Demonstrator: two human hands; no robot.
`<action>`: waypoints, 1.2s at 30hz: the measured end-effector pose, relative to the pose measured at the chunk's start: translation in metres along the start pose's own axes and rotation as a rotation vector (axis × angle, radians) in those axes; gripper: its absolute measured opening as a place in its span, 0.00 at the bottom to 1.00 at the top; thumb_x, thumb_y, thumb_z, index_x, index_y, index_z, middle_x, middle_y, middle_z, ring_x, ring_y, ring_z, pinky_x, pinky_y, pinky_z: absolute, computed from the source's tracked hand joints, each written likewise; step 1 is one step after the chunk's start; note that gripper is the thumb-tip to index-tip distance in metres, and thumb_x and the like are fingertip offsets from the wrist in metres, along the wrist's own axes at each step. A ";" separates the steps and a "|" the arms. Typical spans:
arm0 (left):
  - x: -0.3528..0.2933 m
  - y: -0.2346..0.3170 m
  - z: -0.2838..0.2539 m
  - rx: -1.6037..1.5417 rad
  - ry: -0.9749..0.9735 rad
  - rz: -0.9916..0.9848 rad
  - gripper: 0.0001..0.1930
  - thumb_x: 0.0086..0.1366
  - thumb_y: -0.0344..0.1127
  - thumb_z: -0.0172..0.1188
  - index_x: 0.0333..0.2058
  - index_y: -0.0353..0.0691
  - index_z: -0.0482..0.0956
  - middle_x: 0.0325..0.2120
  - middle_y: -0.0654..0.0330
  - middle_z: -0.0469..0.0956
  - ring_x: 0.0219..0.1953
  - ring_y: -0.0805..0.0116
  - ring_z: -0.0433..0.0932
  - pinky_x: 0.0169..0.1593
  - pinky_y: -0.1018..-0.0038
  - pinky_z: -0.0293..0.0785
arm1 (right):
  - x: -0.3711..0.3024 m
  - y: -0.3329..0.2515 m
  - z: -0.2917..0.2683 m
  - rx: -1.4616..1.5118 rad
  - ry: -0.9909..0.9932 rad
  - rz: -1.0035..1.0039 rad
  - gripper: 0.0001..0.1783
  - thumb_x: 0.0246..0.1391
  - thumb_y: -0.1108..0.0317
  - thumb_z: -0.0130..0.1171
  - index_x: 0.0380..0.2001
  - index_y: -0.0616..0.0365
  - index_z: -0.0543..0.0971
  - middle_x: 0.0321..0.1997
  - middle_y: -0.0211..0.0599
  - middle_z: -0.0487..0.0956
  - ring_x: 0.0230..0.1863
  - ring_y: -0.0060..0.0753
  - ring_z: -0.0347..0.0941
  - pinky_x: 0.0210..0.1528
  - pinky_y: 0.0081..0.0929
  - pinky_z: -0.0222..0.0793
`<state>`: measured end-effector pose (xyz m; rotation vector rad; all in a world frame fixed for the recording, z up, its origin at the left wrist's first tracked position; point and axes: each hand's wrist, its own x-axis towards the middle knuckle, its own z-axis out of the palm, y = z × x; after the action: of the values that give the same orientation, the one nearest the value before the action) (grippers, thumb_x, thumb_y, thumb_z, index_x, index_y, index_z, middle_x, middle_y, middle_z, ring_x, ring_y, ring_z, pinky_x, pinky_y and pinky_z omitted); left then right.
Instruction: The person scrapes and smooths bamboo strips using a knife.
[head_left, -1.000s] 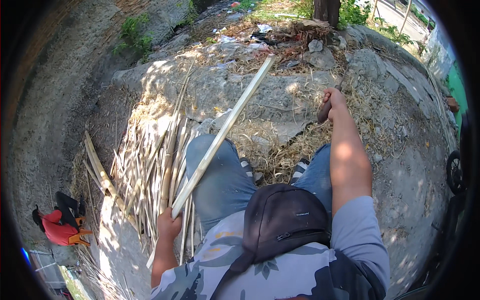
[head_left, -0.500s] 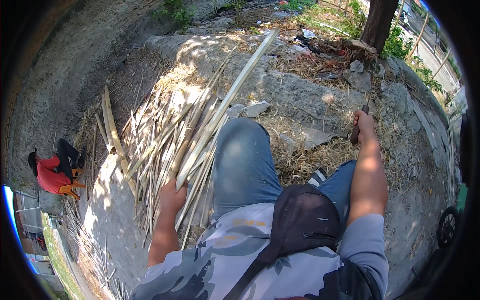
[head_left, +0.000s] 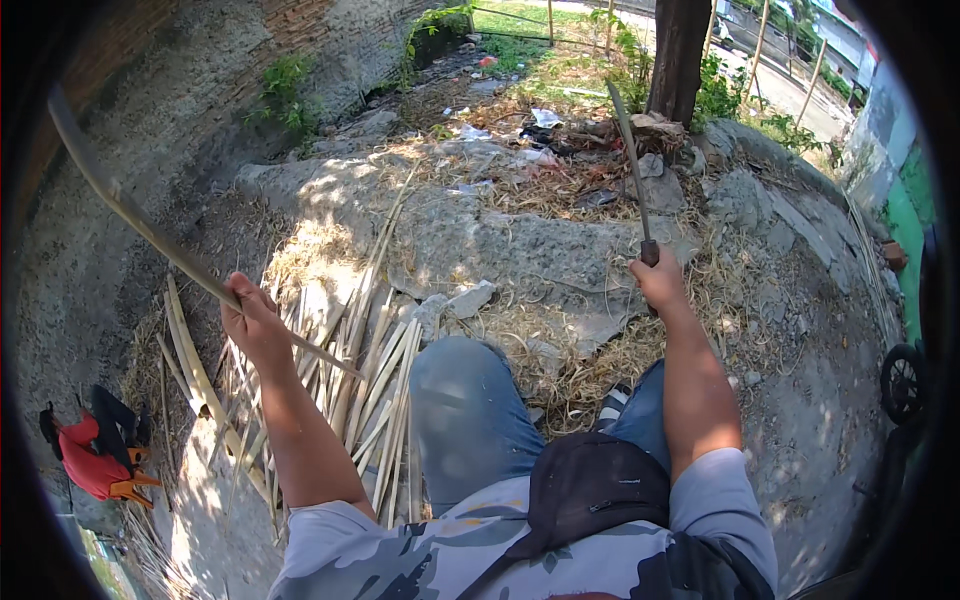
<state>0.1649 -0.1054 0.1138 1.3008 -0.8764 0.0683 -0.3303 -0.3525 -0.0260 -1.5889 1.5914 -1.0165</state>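
A long split bamboo strip (head_left: 165, 243) is gripped in my left hand (head_left: 254, 318), raised above the ground on the left. One end reaches to the upper left, while the short end points down toward my knee. My right hand (head_left: 660, 279) is wrapped round the dark handle of a machete (head_left: 632, 155), whose long narrow blade points up and away from me. Beneath my left forearm lies a pile of split bamboo strips (head_left: 368, 385), partly hidden by that arm.
To the left, a person in a red top (head_left: 92, 457) sits on an orange chair (head_left: 132, 488). Ahead lie a concrete ledge (head_left: 560, 245), dry shavings and litter, with a tree trunk (head_left: 679, 62) behind. A wheel (head_left: 902, 383) stands at the right.
My left hand has risen off the pile, lifting a bamboo strip and swinging it to the left. My right hand has moved left, and the machete blade now shows fully, pointing upward.
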 end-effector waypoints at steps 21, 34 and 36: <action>-0.110 -0.058 0.183 -0.666 -0.724 -0.399 0.23 0.77 0.51 0.45 0.52 0.35 0.74 0.44 0.55 0.78 0.49 0.63 0.78 0.56 0.62 0.79 | -0.054 -0.060 0.048 -0.173 -0.568 -0.203 0.25 0.48 0.57 0.69 0.47 0.61 0.80 0.36 0.45 0.81 0.40 0.45 0.79 0.45 0.38 0.73; -0.133 -0.062 0.136 -0.488 -0.738 -0.399 0.33 0.76 0.61 0.37 0.58 0.35 0.70 0.44 0.56 0.74 0.50 0.64 0.76 0.58 0.66 0.73 | -0.070 -0.071 0.047 -0.121 -0.738 -0.281 0.19 0.50 0.60 0.69 0.41 0.60 0.79 0.38 0.45 0.82 0.41 0.44 0.79 0.44 0.37 0.72; -0.137 -0.052 0.128 -0.450 -0.773 -0.502 0.35 0.74 0.64 0.39 0.58 0.36 0.69 0.45 0.57 0.74 0.50 0.64 0.76 0.57 0.66 0.74 | -0.071 -0.069 0.043 -0.139 -0.725 -0.282 0.20 0.50 0.60 0.69 0.42 0.60 0.79 0.39 0.46 0.82 0.42 0.45 0.79 0.45 0.38 0.72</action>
<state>0.0307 -0.1733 -0.0090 1.0747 -1.0908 -1.0284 -0.2567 -0.2818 0.0084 -2.0111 0.9699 -0.3712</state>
